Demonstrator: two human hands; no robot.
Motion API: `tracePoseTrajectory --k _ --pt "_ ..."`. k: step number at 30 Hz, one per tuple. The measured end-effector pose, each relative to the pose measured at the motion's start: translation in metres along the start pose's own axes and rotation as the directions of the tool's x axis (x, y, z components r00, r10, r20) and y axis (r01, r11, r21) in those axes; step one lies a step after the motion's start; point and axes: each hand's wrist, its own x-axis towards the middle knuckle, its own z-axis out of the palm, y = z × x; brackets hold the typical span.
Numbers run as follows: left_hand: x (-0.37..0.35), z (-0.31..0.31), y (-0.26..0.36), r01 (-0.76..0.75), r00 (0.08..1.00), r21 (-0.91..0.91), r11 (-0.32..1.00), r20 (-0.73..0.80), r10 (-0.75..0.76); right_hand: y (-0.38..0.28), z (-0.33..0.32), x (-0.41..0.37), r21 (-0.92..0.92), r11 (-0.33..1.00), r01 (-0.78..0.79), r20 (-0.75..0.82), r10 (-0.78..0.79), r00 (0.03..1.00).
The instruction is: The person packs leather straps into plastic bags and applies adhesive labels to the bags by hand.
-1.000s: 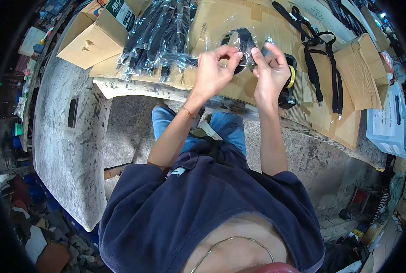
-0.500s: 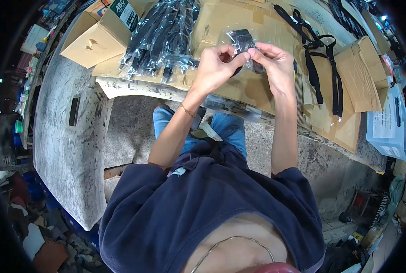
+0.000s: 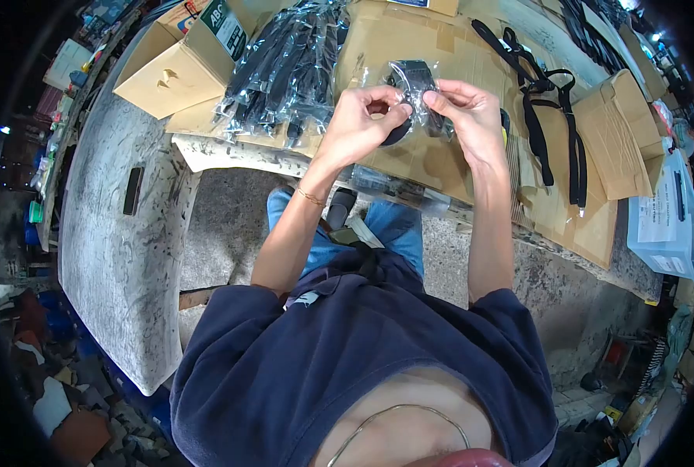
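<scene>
Both my hands hold a black strap bundle in clear plastic above the cardboard-covered table. My left hand pinches its left side, with a black loop hanging just below the fingers. At the right side, my right hand grips the plastic between thumb and fingers. Left of my hands lies a pile of black straps in clear bags. To the right, loose black straps with clips lie on the cardboard.
An open cardboard box stands at the upper left, and another at the right. Beside that one is a clear plastic bin. A dark phone-like object lies on the left table.
My left thumb and fingers have shifted slightly left and down, away from my right thumb. More of the wrapped bundle shows between my hands. The camera view has shifted slightly.
</scene>
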Motion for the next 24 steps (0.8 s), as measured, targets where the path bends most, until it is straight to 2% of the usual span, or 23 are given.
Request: tracePoseTrajectory --k 2,4,5,7,8,9,10,11,13,14,15,16,17,18,20,21,23,24 --pt "-0.001 -0.002 0.005 -0.035 0.999 -0.001 0.999 0.002 0.035 -0.004 0.002 0.0 -0.02 1.0 0.007 -0.002 -0.007 1.0" --pt "-0.002 -0.002 0.011 0.06 0.998 -0.009 0.998 -0.016 -0.061 -0.009 0.006 -0.004 -0.002 1.0 0.001 -0.018 -0.001 1.0" --pt "-0.001 -0.003 0.01 0.057 0.998 -0.007 0.998 -0.019 -0.057 -0.007 0.005 -0.003 -0.001 1.0 0.004 -0.015 -0.004 1.0" --pt "0.004 -0.006 0.009 -0.081 0.995 0.128 0.988 -0.042 0.087 0.005 -0.002 0.003 0.099 0.994 0.046 0.127 -0.059 0.99" --pt "0.005 -0.006 0.012 -0.094 0.994 0.135 0.986 -0.04 0.101 0.009 -0.007 0.01 0.102 0.993 0.061 0.129 -0.074 0.989" --pt "0.006 -0.006 0.018 -0.111 0.991 0.167 0.98 -0.053 0.122 0.013 -0.014 0.02 0.292 0.951 -0.104 0.246 0.03 0.969" --pt "0.006 -0.007 0.024 -0.127 0.988 0.2 0.972 -0.062 0.142 0.016 -0.018 0.03 0.447 0.85 -0.279 0.377 0.103 0.92" --pt "0.009 -0.009 0.029 -0.142 0.986 0.212 0.967 -0.05 0.156 0.019 -0.02 0.044 0.457 0.851 -0.26 0.372 0.082 0.924" --pt "0.017 -0.013 0.041 -0.147 0.988 0.192 0.97 -0.009 0.152 0.003 -0.012 0.065 0.366 0.869 -0.334 0.588 0.062 0.806" --pt "0.023 -0.016 0.046 -0.168 0.985 0.201 0.965 -0.004 0.172 -0.012 0.003 0.069 0.374 0.899 -0.229 0.513 0.005 0.858" --pt "0.029 -0.02 0.049 -0.204 0.979 0.171 0.964 0.029 0.202 -0.033 0.015 0.076 0.375 0.903 -0.211 0.516 -0.014 0.856" --pt "0.035 -0.024 0.053 -0.235 0.972 0.139 0.962 0.059 0.229 -0.05 0.023 0.083 0.439 0.888 -0.139 0.5 -0.112 0.859" --pt "0.042 -0.028 0.059 -0.251 0.968 0.148 0.957 0.057 0.246 -0.066 0.031 0.092 0.501 0.863 -0.07 0.479 -0.209 0.853" --pt "0.05 -0.032 0.065 -0.254 0.965 0.087 0.963 0.085 0.247 -0.083 0.04 0.101 0.501 0.863 -0.056 0.485 -0.227 0.844" --pt "0.066 -0.04 0.081 -0.284 0.947 -0.043 0.958 0.144 0.287 -0.115 0.057 0.118 0.557 0.825 0.097 0.468 -0.408 0.784" --pt "0.08 -0.042 0.086 -0.306 0.941 -0.033 0.952 0.142 0.307 -0.137 0.067 0.121 0.558 0.822 0.111 0.475 -0.426 0.77" --pt "0.105 -0.046 0.091 -0.391 0.846 -0.363 0.846 0.22 0.486 -0.17 0.084 0.125 0.678 0.716 0.168 0.463 -0.593 0.66" --pt "0.109 -0.047 0.105 -0.4 0.816 -0.381 0.834 0.267 0.513 -0.182 0.085 0.147 0.613 0.73 0.301 0.545 -0.667 0.508"
